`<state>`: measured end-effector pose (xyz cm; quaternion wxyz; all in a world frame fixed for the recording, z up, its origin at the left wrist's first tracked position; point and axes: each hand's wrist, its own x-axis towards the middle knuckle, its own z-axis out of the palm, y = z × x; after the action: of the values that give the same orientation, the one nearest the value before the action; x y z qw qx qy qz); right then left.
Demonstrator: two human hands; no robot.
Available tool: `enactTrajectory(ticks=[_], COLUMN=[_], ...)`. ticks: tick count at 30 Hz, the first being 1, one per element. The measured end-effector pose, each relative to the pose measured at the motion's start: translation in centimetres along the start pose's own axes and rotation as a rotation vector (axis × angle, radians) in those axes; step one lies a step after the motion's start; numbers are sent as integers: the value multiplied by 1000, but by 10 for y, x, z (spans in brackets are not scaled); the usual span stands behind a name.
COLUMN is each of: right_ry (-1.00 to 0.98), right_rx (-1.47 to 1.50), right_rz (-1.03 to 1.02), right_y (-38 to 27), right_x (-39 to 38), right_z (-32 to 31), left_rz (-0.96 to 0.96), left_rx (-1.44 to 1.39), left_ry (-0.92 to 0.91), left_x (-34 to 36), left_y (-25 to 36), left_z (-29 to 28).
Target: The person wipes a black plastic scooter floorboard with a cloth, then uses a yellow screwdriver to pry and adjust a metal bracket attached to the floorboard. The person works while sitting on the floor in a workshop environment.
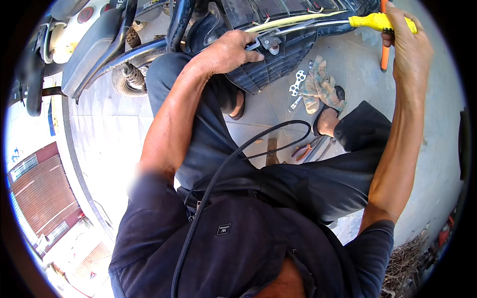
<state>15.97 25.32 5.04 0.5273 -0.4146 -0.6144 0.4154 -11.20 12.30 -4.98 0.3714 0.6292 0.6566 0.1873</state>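
"Yellow screwdriver: where is it, taking the ribbed black panel as landmark?"

"Its handle is beyond the panel's upper right, inside the right hand, whose fingers wrap closed around it. The shaft points left over the panel's top, toward a metal bracket."

"And the left hand?"

"At the panel's upper left, thumb and fingers nearly together on the bracket's silver end."

"Is the tip touching the bracket?"

"Can't tell. Patterned cloth lies right of the panel, a holed spanner between them."
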Motion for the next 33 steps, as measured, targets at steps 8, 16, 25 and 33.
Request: enactTrajectory(ticks=[8,16,25,33], right_ry=[13,89,16,9], right_rx=[-63,-81,-25,10], right_rz=[-4,4,-65,-45], right_y=[2,4,1,16], right_x=[2,-1,-2,2], right_z=[10,12,5,9], left_rz=[-11,-16,-32,-11], left_rx=[-20,-9,21,29], left_ry=[24,4,20,26], left_x=[-7,-3,-5,-5], left_y=[-6,0,3,5], left_z=[0,0,0,1])
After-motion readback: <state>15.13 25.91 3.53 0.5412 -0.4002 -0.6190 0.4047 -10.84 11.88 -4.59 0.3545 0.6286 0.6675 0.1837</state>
